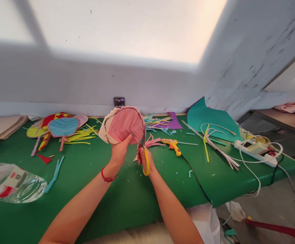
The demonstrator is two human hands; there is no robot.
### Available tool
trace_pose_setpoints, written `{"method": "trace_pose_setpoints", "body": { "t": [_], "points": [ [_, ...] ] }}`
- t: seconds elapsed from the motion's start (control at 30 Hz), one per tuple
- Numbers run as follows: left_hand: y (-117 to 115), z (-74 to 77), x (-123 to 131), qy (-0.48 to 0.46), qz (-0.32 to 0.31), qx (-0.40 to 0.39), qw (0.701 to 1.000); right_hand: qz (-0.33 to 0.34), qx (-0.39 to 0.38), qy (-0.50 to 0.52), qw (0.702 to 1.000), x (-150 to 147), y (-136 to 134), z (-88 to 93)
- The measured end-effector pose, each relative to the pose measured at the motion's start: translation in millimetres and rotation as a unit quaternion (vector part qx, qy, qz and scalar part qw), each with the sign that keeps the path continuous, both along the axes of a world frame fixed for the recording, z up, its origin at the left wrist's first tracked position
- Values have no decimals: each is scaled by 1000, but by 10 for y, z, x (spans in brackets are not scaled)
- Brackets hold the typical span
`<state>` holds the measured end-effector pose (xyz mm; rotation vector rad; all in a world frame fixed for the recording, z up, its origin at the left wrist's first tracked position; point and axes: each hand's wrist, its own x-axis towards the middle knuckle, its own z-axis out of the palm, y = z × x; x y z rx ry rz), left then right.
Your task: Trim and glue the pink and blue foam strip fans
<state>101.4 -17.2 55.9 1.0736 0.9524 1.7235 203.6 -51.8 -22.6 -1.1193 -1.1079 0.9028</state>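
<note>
My left hand (pixel 120 149) is closed on a pink striped round piece (pixel 124 122), its thumb pressed on the front face. The piece is held up above the table, with a cream part on its left side and a dark line curving near its edge. My right hand (pixel 147 159) grips yellow-handled scissors (pixel 145 164). The scissor blades point upward along the piece's right edge; whether they touch it I cannot tell. Behind my right hand lie pink strips (pixel 154 141) and a yellow glue gun (pixel 173 146).
Finished-looking striped shapes (pixel 63 127) and yellow strips (pixel 80 136) lie at left on the green table (pixel 127 203). A plastic bottle (pixel 15 183) lies at front left. Teal sheet (pixel 211 118), white strips (pixel 221 150) and a power strip (pixel 255 152) with cables are at right.
</note>
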Motion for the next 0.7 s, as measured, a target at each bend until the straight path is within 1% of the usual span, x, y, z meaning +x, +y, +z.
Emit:
{"method": "trace_pose_setpoints", "body": {
  "t": [0.1,0.27,0.43,0.57,0.7],
  "points": [
    [-6,-7,11,-2,1,-7,1000,34,0,-10,999,4,-13,11],
    [11,-57,29,-12,7,-3,1000,16,-18,-39,999,8,-55,91],
    [26,-89,29,-1,10,-9,1000,5,-36,-27,999,-6,-71,142],
    [23,-84,30,-4,5,-4,1000,4,-40,-26,999,-15,-60,119],
    [18,-70,40,-17,-1,1,1000,-11,-45,-27,999,-4,-26,36]
  ]
}}
